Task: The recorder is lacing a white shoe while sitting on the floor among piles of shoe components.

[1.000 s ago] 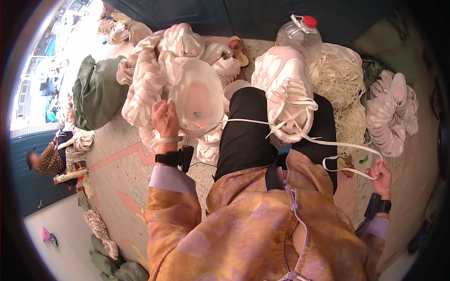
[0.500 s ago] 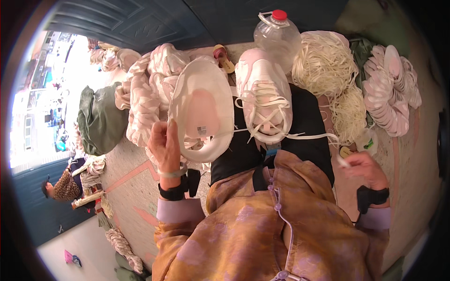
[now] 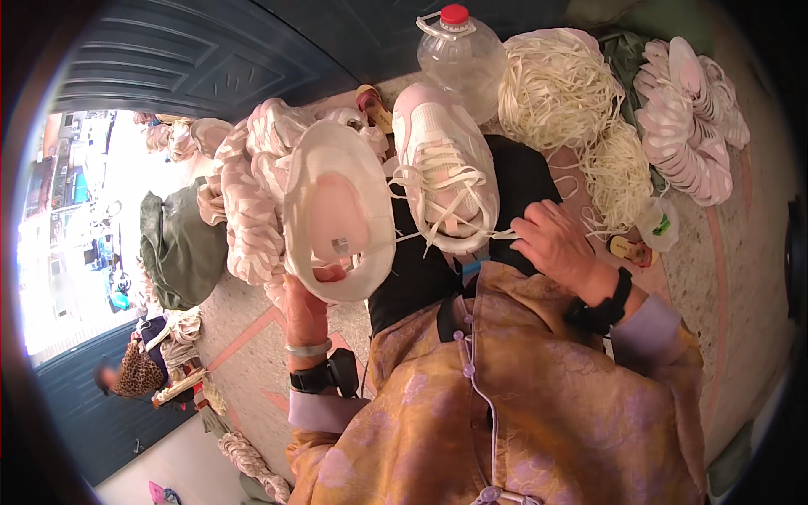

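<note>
My left hand (image 3: 306, 310) is closed on the lower rim of a white shoe upper (image 3: 383, 210), its fingertips curling inside. The open side of this upper faces me, with a pink lining and a small label showing. Beside it on my lap stands a second white and pink shoe upper (image 3: 429, 122), toe away from me, with a white shoelace (image 3: 454, 202) threaded loosely through its eyelets. A strand of lace stretches between the two uppers. To the right, my right hand (image 3: 557, 246) pinches a lace close to the collar of the second upper.
Stacked shoe uppers (image 3: 252, 219) lie left, near a dark green sack (image 3: 181, 244). Beyond my lap stands a clear jug (image 3: 463, 63) with a red cap. Bundled white laces (image 3: 551, 93) and more stacked uppers (image 3: 686, 135) lie right. Another person (image 3: 139, 370) sits far left.
My right hand has moved left and inward from beyond my right knee to the lace by the second upper. My left hand has shifted lower on the first upper, fingertips now inside its rim.
</note>
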A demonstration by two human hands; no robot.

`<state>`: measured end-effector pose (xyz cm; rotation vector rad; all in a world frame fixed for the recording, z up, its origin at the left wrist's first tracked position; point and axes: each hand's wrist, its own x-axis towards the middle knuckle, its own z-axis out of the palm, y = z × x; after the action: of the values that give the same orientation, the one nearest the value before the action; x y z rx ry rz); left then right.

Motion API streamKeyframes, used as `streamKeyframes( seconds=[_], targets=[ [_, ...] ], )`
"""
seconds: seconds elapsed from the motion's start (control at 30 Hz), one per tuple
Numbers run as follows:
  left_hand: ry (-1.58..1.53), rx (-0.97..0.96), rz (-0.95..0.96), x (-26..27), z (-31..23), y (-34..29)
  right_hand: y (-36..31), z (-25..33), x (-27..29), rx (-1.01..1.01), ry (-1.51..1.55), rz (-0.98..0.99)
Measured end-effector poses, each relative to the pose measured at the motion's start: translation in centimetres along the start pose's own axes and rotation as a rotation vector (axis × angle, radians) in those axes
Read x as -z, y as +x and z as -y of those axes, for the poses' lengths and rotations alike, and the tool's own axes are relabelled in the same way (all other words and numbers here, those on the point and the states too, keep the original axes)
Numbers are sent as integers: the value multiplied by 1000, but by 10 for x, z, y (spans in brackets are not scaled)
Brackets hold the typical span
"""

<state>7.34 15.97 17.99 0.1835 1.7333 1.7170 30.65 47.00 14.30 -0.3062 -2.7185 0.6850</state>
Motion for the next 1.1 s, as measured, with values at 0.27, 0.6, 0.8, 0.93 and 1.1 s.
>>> streamKeyframes(
  seconds=[0.27,0.6,0.8,0.93,1.1],
  targets=[
    [50,-51,199,-63,-19,-29,0,-14,-2,171,43,43],
    [940,-755,674,-148,-4,12,-20,-29,6,-351,601,-49],
    [1194,-665,606,-184,21,34,-6,-31,29,-794,1289,-25],
    [1267,-593,655,-185,20,38,13,-21,27,-649,1301,26],
    [1273,-700,623,-175,19,30,53,16,17,-305,640,-3]
  ],
)
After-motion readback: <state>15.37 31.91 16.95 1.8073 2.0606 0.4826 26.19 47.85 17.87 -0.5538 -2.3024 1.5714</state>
